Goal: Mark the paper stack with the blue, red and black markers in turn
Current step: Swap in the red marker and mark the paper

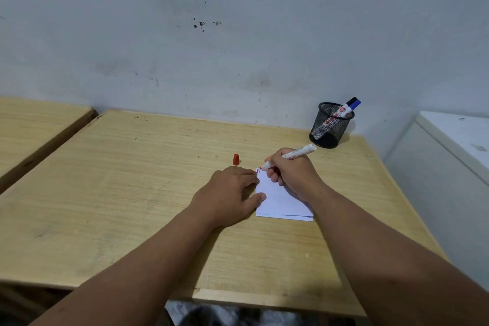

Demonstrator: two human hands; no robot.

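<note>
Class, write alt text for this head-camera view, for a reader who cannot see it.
A person's right hand presses a red marker to the top left corner of a small white paper stack, beside a blue mark, while the left hand steadies the stack on a wooden table. The red cap stands nearby; a black mesh pen holder holds a blue-capped marker.

One head-worn wide view, forward and down over the wooden table (pixel 132 193), near, toward the wall (pixel 238 21).
</note>
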